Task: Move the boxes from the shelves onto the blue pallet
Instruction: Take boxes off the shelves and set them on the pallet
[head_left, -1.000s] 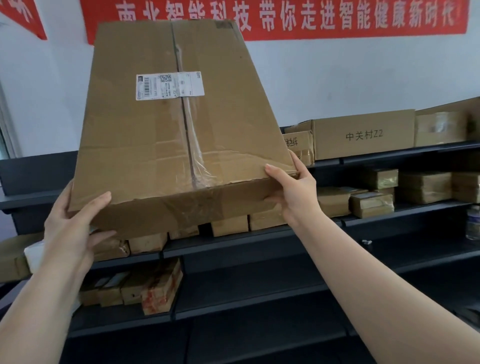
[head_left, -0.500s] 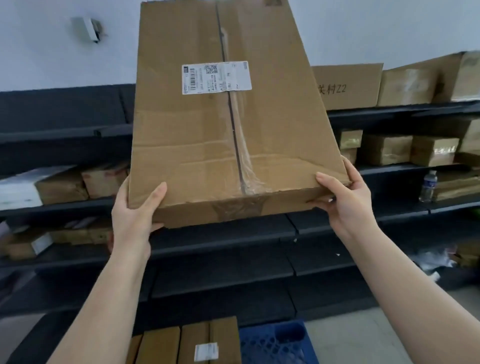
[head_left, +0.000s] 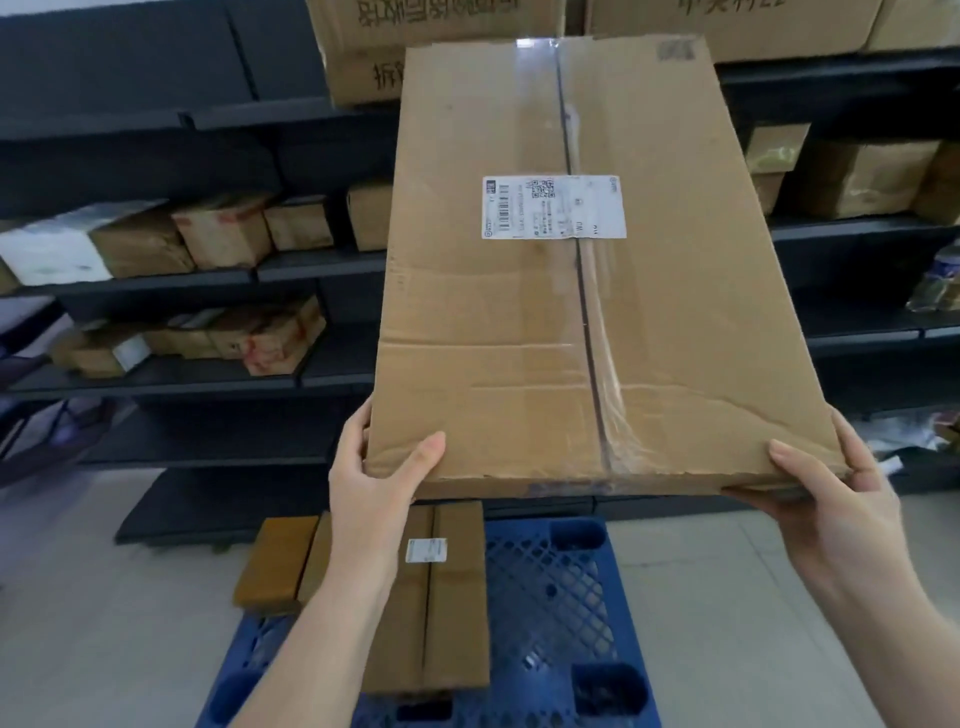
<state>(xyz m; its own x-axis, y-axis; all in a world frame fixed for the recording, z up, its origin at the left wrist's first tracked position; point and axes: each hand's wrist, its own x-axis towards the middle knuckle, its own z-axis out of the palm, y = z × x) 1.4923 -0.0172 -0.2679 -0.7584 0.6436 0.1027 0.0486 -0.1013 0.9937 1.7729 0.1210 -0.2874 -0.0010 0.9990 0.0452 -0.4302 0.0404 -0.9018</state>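
Observation:
A large flat cardboard box (head_left: 545, 322) with a white shipping label and a taped centre seam is held in the air in front of the shelves. My left hand (head_left: 376, 493) grips its near left corner, thumb on top. My right hand (head_left: 836, 499) grips the near right corner, thumb on top and fingers underneath. Below the box lies the blue pallet (head_left: 550, 613) on the floor. On the pallet rests a taped brown box (head_left: 436, 603) with a small label, and a smaller brown box (head_left: 275, 564) sits at its left.
Dark metal shelves (head_left: 208, 275) fill the background, carrying several small cardboard boxes (head_left: 223, 234) on the left and more boxes (head_left: 862, 176) on the right. Big printed cartons (head_left: 363, 47) stand on the top shelf. Pale floor (head_left: 104, 623) flanks the pallet.
The box has come down and away from the shelves, and the view has tipped downward. The blue pallet and the boxes on it are now in full view. Both hands keep the same grip.

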